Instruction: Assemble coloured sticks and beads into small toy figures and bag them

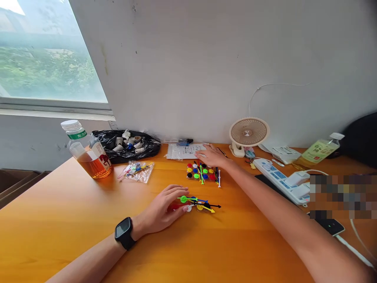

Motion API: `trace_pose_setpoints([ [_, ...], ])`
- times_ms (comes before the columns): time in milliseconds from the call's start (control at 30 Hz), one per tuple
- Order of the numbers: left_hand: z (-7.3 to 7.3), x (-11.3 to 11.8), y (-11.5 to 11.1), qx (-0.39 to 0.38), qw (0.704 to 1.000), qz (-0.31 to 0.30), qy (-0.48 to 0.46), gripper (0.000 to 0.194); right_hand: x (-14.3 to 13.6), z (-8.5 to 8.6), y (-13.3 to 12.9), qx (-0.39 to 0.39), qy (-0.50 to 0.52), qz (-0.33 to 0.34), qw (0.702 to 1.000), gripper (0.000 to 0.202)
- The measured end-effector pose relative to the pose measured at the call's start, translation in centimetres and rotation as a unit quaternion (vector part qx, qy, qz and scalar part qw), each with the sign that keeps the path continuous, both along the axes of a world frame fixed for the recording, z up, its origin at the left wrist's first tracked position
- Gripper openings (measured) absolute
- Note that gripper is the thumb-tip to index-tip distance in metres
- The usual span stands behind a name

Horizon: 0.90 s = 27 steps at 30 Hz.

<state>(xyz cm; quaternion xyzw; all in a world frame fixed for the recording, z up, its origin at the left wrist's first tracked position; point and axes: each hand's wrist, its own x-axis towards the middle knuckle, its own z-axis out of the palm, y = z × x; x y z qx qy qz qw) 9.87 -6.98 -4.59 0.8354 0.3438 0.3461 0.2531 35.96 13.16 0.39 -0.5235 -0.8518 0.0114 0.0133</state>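
My left hand [161,206], with a black watch on its wrist, is curled around a small bunch of plastic arrow spinners [200,205] low over the table. Green, blue, white, black, yellow and red ones show; part of the bunch is hidden by my fingers. Farther off, my right hand [212,156] is stretched out with fingers spread, its fingertips on a clear plastic bag with a white printed label [184,151]. Just in front of that hand lies a group of more colourful arrow spinners [202,171], their round discs set close together in rows.
On the left stand a bottle of amber drink [91,153], a bag of small coloured parts [137,171] and a black trash bag [126,147]. A small fan [249,133], a power strip [279,181] and a tilted bottle [321,151] are on the right. A wall closes off the back.
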Motion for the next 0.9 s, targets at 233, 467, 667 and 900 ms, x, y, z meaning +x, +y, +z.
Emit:
trace_pose_setpoints([
  [233,-0.3,0.0,0.6,-0.027,0.999,0.0,-0.031,0.041,-0.9,0.2,2.1,0.061,-0.043,0.052,0.996,0.052],
  [467,-0.5,-0.3,0.7,-0.035,0.996,0.053,-0.055,0.05,1.1,3.2,0.4,0.205,0.013,0.149,0.967,0.028],
  [667,-1.5,-0.9,0.4,-0.026,0.982,0.148,-0.117,0.052,1.2,3.6,-7.8,0.268,0.11,0.271,0.918,0.038],
  [900,1.0,-1.0,1.1,-0.124,0.915,0.193,-0.33,0.047,-1.8,2.8,-17.1,0.345,0.094,0.312,0.88,0.029],
])
